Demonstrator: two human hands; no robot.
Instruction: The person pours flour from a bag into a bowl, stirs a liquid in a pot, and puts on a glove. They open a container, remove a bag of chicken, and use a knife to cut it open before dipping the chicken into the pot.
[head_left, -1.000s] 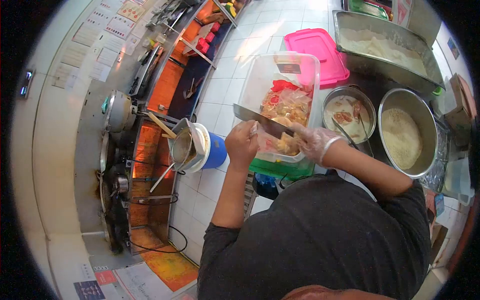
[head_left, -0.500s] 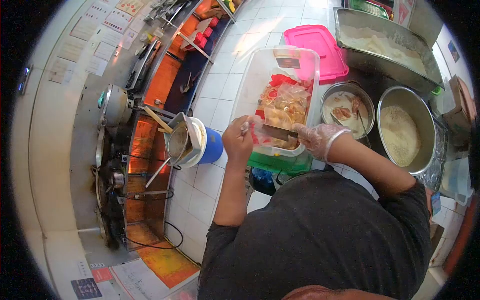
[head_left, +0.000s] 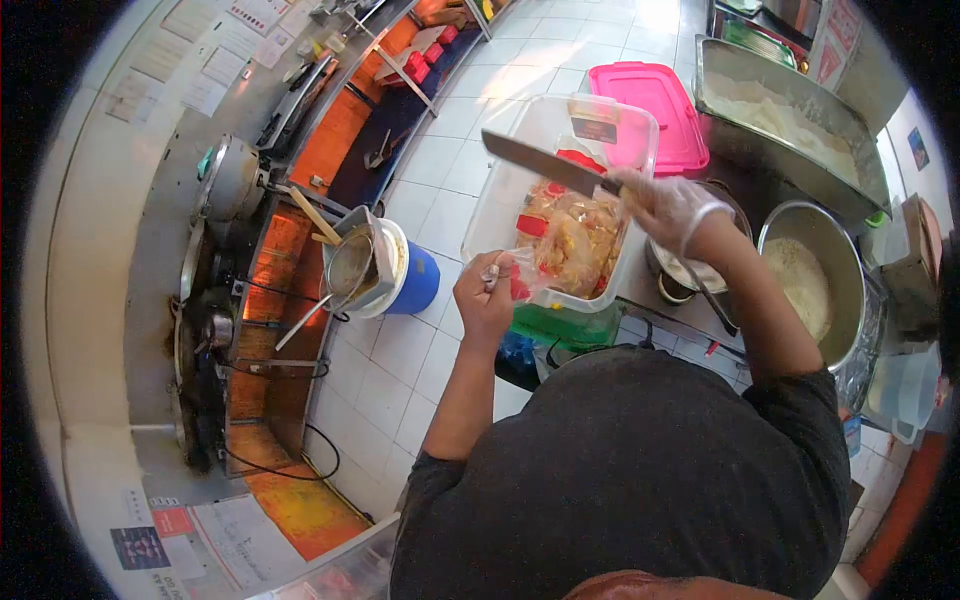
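Note:
My right hand (head_left: 668, 212), in a clear plastic glove, is closed around the handle of a large knife (head_left: 540, 162). The broad blade points up and left above a clear plastic tub (head_left: 484, 205). Inside the tub lie plastic bags of raw meat (head_left: 572, 238) with red labels. My bare left hand (head_left: 484, 298) is closed on the gathered end of a clear plastic bag (head_left: 524, 276) at the tub's near left corner. The blade is apart from the bag.
A pink lid (head_left: 652, 105) lies behind the tub. To the right stand a flour bin (head_left: 780, 112) and a steel bowl of pale crumbs (head_left: 800, 280); my right arm partly hides another bowl. Left, a blue bucket (head_left: 420, 283) carries a strainer (head_left: 352, 265), near the stove counter.
My right hand has lifted the knife up and away from the bag, turning the blade up and left. My left hand still grips the bag's end, slightly lower.

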